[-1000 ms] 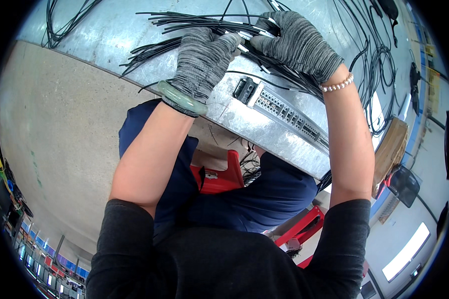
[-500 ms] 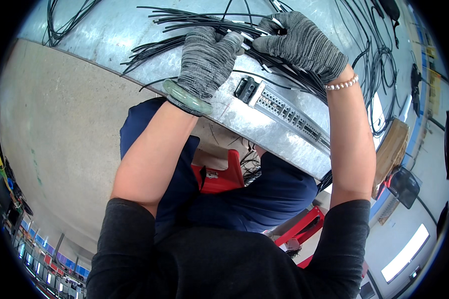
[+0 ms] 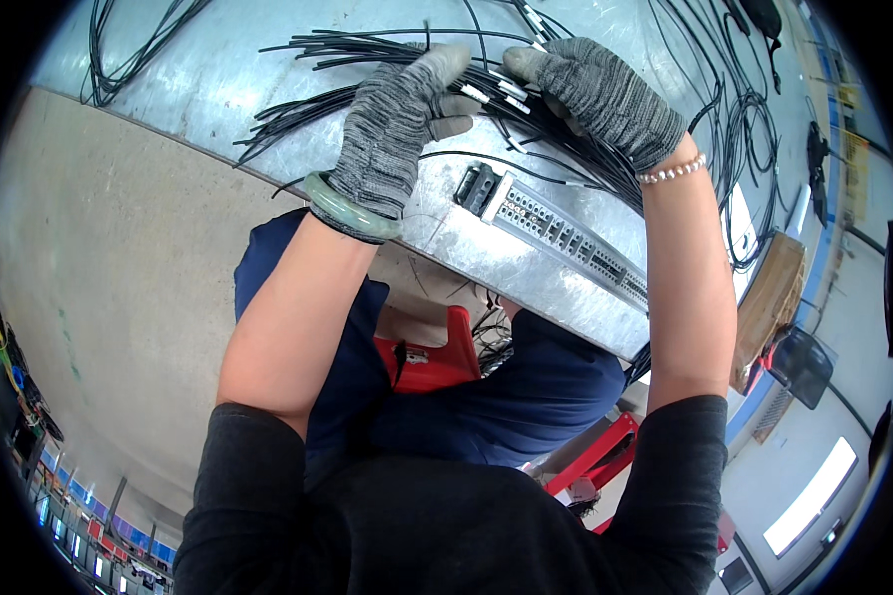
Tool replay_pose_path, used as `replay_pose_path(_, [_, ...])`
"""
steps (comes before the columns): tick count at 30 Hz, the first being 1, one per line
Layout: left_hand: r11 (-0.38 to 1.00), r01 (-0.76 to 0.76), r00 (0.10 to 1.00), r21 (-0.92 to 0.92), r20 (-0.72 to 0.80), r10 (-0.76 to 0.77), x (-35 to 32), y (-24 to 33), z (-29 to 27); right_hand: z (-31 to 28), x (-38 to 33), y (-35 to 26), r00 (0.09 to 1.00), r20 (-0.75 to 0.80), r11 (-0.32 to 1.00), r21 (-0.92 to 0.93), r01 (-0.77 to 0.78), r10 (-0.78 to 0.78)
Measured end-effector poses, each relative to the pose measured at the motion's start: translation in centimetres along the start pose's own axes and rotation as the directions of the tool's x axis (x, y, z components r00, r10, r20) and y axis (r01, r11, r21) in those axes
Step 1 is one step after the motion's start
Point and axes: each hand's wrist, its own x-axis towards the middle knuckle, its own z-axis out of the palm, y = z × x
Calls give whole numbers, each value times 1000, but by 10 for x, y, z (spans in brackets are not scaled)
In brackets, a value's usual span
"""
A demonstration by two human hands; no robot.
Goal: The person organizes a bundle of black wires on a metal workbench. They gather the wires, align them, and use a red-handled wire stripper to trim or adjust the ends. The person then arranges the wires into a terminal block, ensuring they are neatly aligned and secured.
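A bundle of thin black wires (image 3: 347, 50) with white-sleeved metal ends lies fanned across a grey metal workbench (image 3: 218, 89). My left hand (image 3: 392, 124), in a grey knit glove with a green bangle at the wrist, pinches a few of the wire ends. My right hand (image 3: 605, 94), also gloved and with a bead bracelet, grips the same wire ends from the other side. Just below the hands, a long grey terminal strip (image 3: 566, 238) with a black end block lies near the bench's front edge.
More black cables (image 3: 734, 109) loop over the right part of the bench, and another loop (image 3: 119, 50) lies at the far left. A red stool (image 3: 437, 357) stands under the bench by my blue-trousered legs. A cardboard box (image 3: 764, 307) sits at the right.
Both hands have stayed over the wire bundle, shifting slightly; the fingers have worked along the wire ends, with the left thumb now raised.
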Motion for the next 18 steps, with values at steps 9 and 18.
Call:
replay_pose_path(9, [995,68,992,76,-107,-60,-1,7,11,14,-3,2,944,-219,969,75,-235,246])
replay_pose_path(18, [1000,-5,996,23,-84,7,5,-4,3,26,4,9,936,-352,948,-303,-94,-19])
